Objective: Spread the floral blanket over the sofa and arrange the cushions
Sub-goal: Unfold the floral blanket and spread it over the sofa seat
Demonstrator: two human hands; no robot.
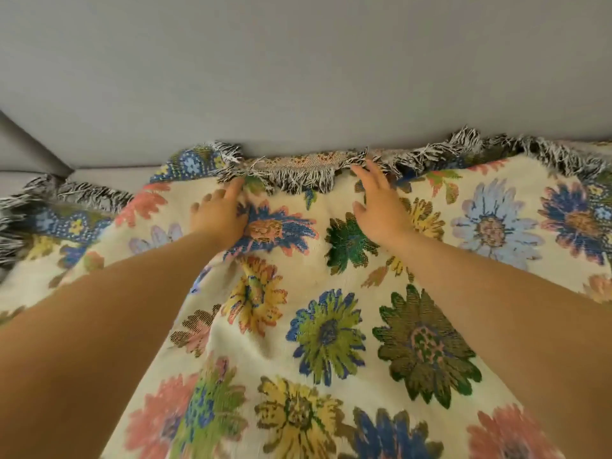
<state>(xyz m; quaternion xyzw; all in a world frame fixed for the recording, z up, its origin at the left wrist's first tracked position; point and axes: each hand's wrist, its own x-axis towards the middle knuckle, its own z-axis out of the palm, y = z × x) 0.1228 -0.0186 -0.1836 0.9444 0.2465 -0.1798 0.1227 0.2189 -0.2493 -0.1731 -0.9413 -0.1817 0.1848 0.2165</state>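
Hands, two of them, both out at the far edge of one floral blanket (331,293). Left hand (218,215) lies knuckles up, fingers curled onto the cloth beside the fringe (298,180). Right hand (381,203) is spread flat, fingers loose, touching the fringe. Blanket covers the seat, its folded far edge against the grey sofa backrest (298,77).
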